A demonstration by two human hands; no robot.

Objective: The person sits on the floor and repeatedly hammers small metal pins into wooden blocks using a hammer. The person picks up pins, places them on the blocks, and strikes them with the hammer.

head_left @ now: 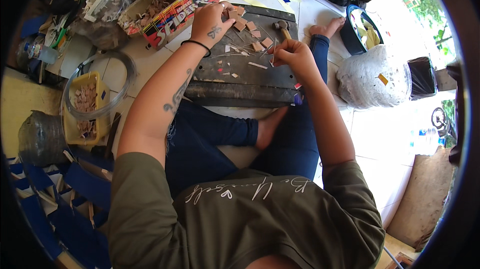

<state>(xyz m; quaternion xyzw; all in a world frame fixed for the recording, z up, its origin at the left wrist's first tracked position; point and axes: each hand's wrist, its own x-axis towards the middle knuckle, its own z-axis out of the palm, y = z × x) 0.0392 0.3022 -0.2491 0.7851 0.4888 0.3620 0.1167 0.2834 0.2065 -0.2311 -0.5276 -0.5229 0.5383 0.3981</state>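
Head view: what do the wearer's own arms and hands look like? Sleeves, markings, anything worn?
Both forearms are bare below the short sleeves of an olive-green T-shirt. The left hand carries a small dark tattoo on its back and a ring on one finger; a thin black band circles that wrist, and a longer dark tattoo runs along the forearm. The right hand shows no markings or jewellery.

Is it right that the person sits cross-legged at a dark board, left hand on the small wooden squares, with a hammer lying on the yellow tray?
Not quite. In the head view the hammer lies on the dark board, near the right hand, not on the yellow tray. The rest holds: the left hand rests on the small wooden squares.
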